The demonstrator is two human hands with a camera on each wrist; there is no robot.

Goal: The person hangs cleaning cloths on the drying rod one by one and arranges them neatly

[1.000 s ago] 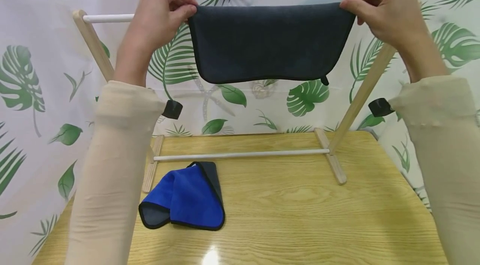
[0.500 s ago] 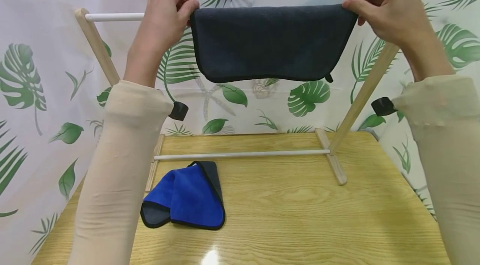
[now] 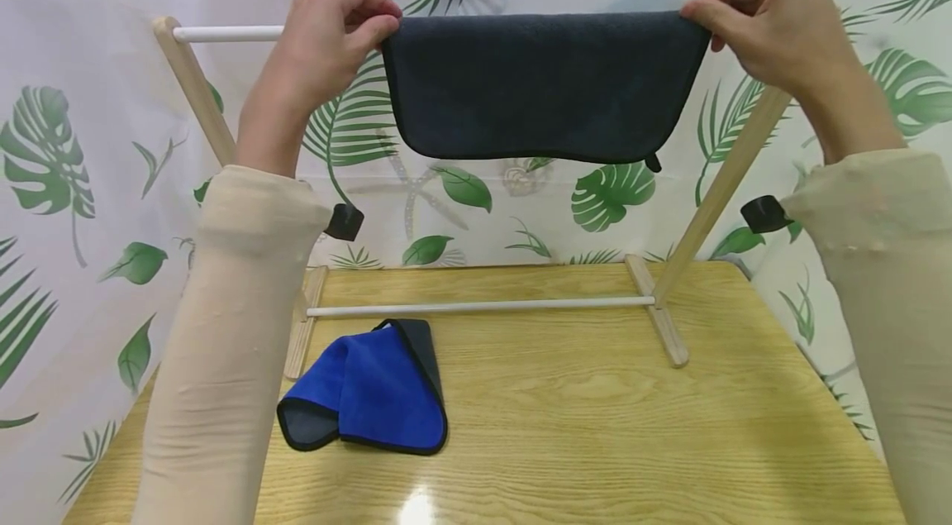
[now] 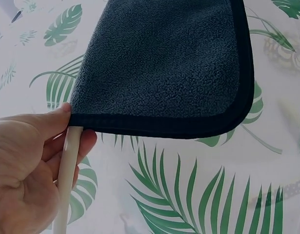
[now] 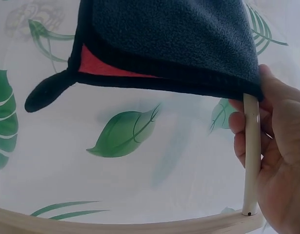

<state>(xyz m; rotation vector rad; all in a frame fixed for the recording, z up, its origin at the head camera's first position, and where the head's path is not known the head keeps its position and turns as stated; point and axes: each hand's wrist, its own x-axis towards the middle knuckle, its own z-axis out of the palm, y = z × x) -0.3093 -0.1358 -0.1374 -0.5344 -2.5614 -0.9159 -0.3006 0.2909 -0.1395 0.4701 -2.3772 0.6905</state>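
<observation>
A dark grey towel (image 3: pixel 543 87) with black edging hangs folded over the rack's white top rod (image 3: pixel 226 34). My left hand (image 3: pixel 330 37) pinches its upper left corner, thumb in front and fingers behind the rod (image 4: pixel 68 170). At the upper right corner, my right hand (image 3: pixel 777 21) pinches the towel the same way. A strip of red inner side (image 5: pixel 108 66) peeks out between the two layers in the right wrist view, near a black hanging loop (image 5: pixel 48 91). On the table lies a second towel (image 3: pixel 387 401), blue with a grey reverse, loosely folded.
The wooden rack stands on the table (image 3: pixel 580 442), with slanted posts (image 3: pixel 721 186) and a white lower rod (image 3: pixel 476 307) joining its feet (image 3: pixel 665 326). A leaf-printed curtain (image 3: pixel 476 219) hangs right behind.
The left hand has shifted slightly right and down along with the towel's left corner. The right hand stays nearly in place, and the blue towel has not moved.
</observation>
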